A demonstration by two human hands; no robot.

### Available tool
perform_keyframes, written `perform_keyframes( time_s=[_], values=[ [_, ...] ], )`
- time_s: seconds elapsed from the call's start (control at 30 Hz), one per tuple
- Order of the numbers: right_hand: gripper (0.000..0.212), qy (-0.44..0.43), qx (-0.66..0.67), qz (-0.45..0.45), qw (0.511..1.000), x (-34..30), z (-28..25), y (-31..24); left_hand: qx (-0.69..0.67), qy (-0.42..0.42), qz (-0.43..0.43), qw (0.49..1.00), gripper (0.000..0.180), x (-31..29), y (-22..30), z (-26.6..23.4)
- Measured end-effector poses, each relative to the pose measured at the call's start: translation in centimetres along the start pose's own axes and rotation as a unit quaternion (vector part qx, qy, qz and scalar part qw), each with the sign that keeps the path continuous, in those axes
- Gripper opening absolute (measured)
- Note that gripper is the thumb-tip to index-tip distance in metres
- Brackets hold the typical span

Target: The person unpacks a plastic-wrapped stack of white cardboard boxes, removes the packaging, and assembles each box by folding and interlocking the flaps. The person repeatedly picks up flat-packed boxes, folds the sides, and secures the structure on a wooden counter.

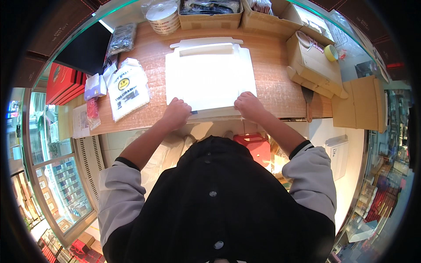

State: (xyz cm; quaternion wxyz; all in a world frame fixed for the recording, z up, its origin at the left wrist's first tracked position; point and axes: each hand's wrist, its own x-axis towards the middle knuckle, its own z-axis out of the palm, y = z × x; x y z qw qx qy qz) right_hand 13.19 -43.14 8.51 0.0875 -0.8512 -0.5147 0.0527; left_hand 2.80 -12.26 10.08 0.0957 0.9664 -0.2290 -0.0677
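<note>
A white cardboard box [210, 81], partly folded with flaps along its far side, lies on the wooden table in front of me. My left hand [177, 113] is closed on its near left corner, fingers curled at the edge. At the near right corner my right hand [250, 106] pinches the box edge in the same way. A narrow near flap of the box shows between the two hands. My fingertips are partly hidden.
Left of the box lie a stack of white plastic bags [128, 94] and a small tissue pack [95, 86]. Cardboard boxes [315, 65] with tape rolls and a scraper [308, 103] are on the right. Wide tape rolls [163, 18] stand at the back.
</note>
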Motion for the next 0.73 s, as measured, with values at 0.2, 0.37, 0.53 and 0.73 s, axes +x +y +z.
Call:
perform_keyframes(
  time_s=[0.2,0.37,0.53,0.73],
  values=[
    [0.002,0.154,0.182,-0.016,0.971,2.8,1.7,-6.1,-0.077,0.041,-0.004,0.996,0.013,3.0,6.1,-0.5],
    [0.003,0.083,0.209,-0.020,0.974,1.2,2.3,-4.4,0.066,0.187,0.194,0.961,0.015,1.6,3.8,1.2],
    [0.004,0.071,0.223,-0.024,0.972,0.8,2.6,-4.7,0.042,-0.048,0.192,0.979,0.015,1.9,3.2,0.5],
    [0.004,0.062,0.226,0.009,0.972,1.5,3.1,-4.3,-0.012,0.097,0.147,0.984,0.027,1.3,4.4,0.5]
  ],
)
